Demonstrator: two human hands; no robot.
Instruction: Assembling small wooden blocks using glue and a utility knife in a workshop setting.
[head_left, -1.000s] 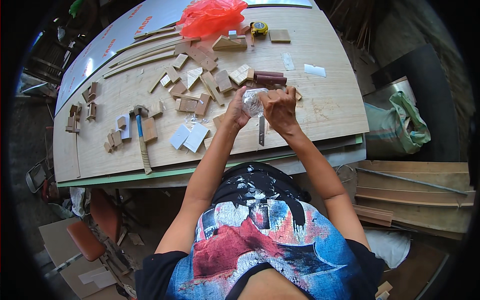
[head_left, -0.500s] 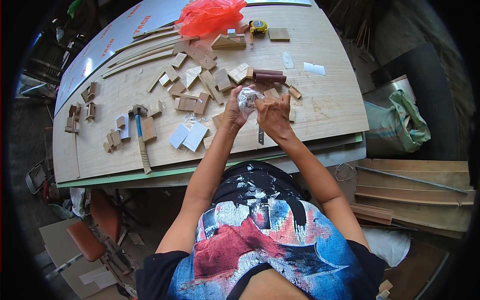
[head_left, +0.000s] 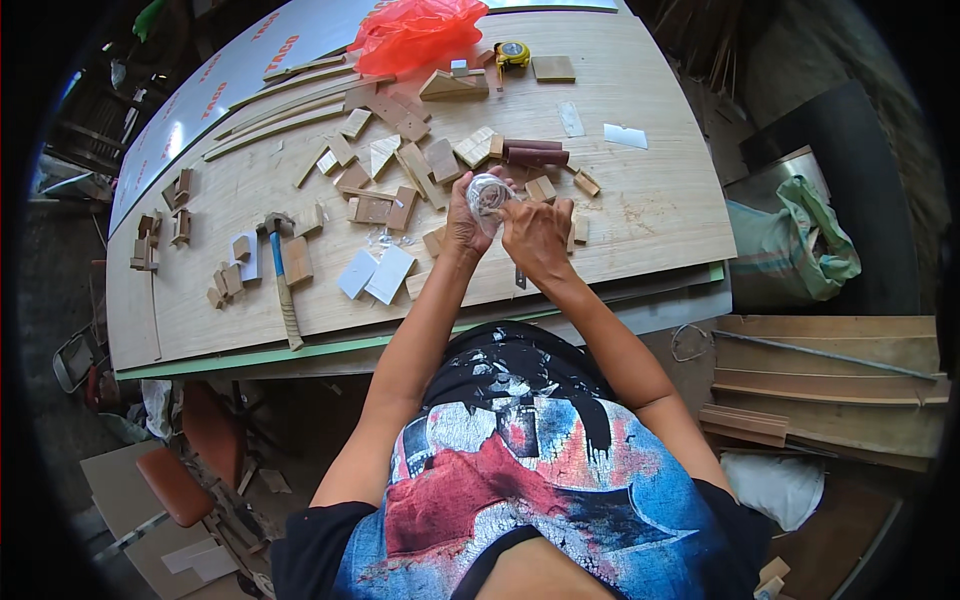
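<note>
Over the near part of the table, my left hand (head_left: 464,220) is closed around a crumpled clear plastic bag (head_left: 488,193). The bag bulges into a round shape with a ring-like opening on top, and I cannot make out what lies inside. My right hand (head_left: 538,234) has its fingers curled and pinches the bag's right edge. A dark metal strip (head_left: 520,278) pokes out beneath the right wrist. Just beyond my hands are dark red cylinders (head_left: 536,154) and a small wood block (head_left: 540,190).
Wood offcuts (head_left: 402,208) lie scattered left of my hands, with two white tiles (head_left: 391,274) near them. A hammer (head_left: 282,280) rests farther left. At the back are a red plastic bag (head_left: 418,38) and a yellow tape measure (head_left: 513,54). A sack (head_left: 800,240) stands right of the table (head_left: 660,215).
The clear plastic bag has turned so that its round, ring-like top shows. My right hand has shifted slightly left and down along its edge; my left hand keeps its hold.
</note>
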